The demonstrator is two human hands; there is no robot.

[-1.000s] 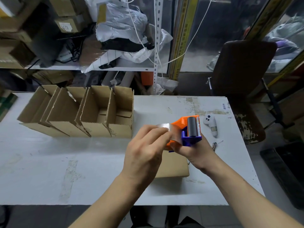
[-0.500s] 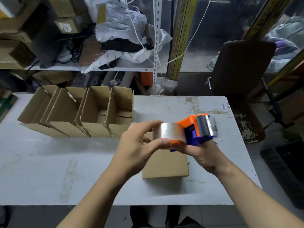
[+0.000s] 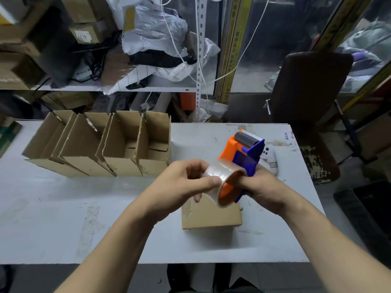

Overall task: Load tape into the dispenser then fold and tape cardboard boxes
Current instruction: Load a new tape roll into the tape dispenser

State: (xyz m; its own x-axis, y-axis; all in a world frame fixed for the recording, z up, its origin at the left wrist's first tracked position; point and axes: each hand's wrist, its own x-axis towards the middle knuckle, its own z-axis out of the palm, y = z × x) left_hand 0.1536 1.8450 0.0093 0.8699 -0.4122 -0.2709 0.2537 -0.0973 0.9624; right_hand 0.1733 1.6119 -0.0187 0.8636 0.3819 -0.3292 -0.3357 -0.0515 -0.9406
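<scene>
1. Four open-topped brown cardboard boxes (image 3: 101, 149) stand in a row at the white table's (image 3: 53, 229) far left, untouched.
2. The left hand (image 3: 179, 187) pinches the clear tape roll (image 3: 222, 176), thumb on its face.
3. The right hand (image 3: 262, 189) grips the orange-and-blue plastic dispenser (image 3: 243, 155), held above a flat closed carton (image 3: 211, 216).
4. Risk: the loose tape end may fold back and stick to the roll, or miss the roller, if pulled crooked.

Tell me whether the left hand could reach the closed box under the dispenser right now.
Probably not at once: the left hand pinches the tape roll, though the closed box lies just below with nothing between.
</scene>
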